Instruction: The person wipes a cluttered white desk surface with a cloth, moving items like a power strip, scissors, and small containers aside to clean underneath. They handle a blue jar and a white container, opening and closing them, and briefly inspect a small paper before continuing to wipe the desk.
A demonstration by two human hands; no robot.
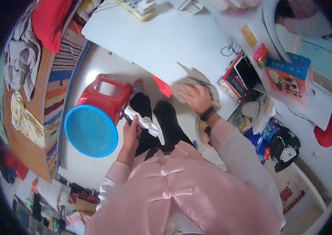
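My right hand [197, 98] rests with spread fingers over a bunched beige cloth [196, 75] at the near edge of a white tabletop [154, 41]. Motion blurs both, and the palm side is hidden. Lower and to the left, my left hand [131, 133] grips a slim black object [126, 117] together with a crumpled white tissue [146, 121]. What the black object is, I cannot tell. Beside that hand stand a round blue plastic basin [92, 132] and, just behind it, a red plastic container with a handle [104, 95].
Along the left runs a wooden board [33, 117] with clothes on it and striped fabric down its side. Beyond my right hand are a smartphone [244, 72], a thin cable [230, 49], a blue and orange box [289, 83] and a mirror [307, 32]. A yellow plastic basket [146, 17] sits far back.
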